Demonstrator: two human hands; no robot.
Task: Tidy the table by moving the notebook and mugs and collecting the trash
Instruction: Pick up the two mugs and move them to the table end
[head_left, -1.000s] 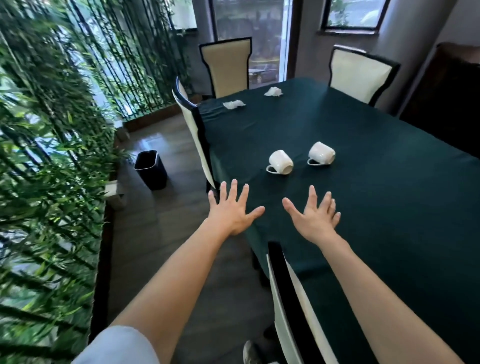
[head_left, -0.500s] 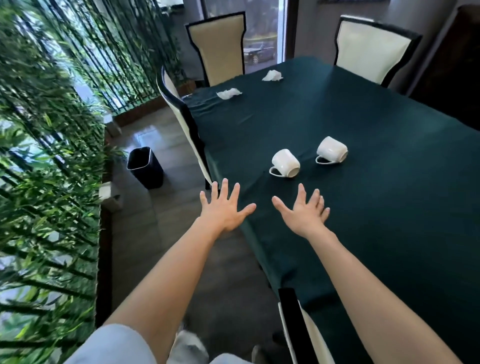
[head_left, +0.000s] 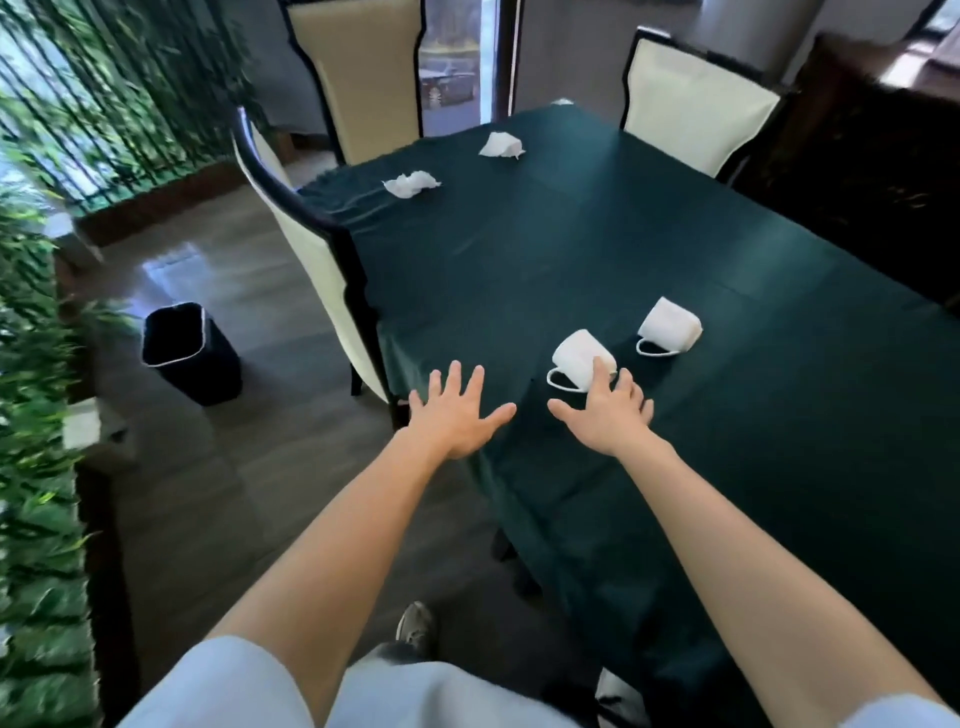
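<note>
Now I am reaching both bare hands over the near corner of a dark green table (head_left: 597, 249).

No readable writing is showing anywhere. My left hand (head_left: 457, 410) is spreading wide, holding nothing, over the table's edge. My right hand (head_left: 608, 410) is also splayed, its fingertips (head_left: 600, 366) overlapping the nearer white mug (head_left: 576, 356) lying on its side; I cannot tell whether they touch. A second tipped mug (head_left: 670, 325) is lying just beyond. Two crumpled tissues (head_left: 410, 183) (head_left: 501, 144) are sitting near the far corner. A black bin (head_left: 187, 353) is standing on open floor to the left, beside a chair (head_left: 306, 249).
</note>
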